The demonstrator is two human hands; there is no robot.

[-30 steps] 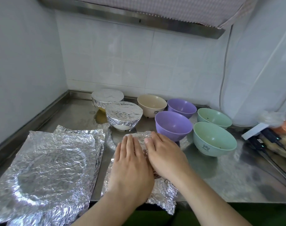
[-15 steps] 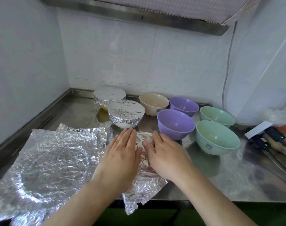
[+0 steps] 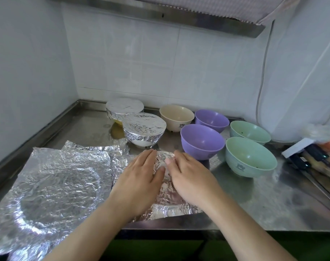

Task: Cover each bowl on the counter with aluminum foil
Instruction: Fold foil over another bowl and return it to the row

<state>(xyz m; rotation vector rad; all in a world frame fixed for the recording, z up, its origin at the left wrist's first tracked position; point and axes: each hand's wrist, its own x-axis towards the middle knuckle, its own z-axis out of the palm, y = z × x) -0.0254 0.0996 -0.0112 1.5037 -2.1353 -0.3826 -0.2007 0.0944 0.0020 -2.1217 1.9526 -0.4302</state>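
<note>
A crinkled foil sheet (image 3: 166, 196) lies flat on the steel counter (image 3: 264, 200) near its front edge. My left hand (image 3: 137, 183) and my right hand (image 3: 190, 178) press on it side by side with straight fingers. Behind them stand two foil-covered bowls (image 3: 144, 127) (image 3: 124, 108). Uncovered bowls follow to the right: a cream bowl (image 3: 176, 117), two purple bowls (image 3: 201, 141) (image 3: 212, 120), and two green bowls (image 3: 250, 156) (image 3: 249, 131).
A stack of foil sheets (image 3: 53, 189) lies at the front left, overhanging the counter edge. At the far right sit a black device with cables (image 3: 309, 157) and bagged items (image 3: 328, 140). Tiled walls close the back and left.
The foil sheet under my hands now lies flatter on the counter instead of drooping over the front edge. Both hands have spread slightly apart on it.
</note>
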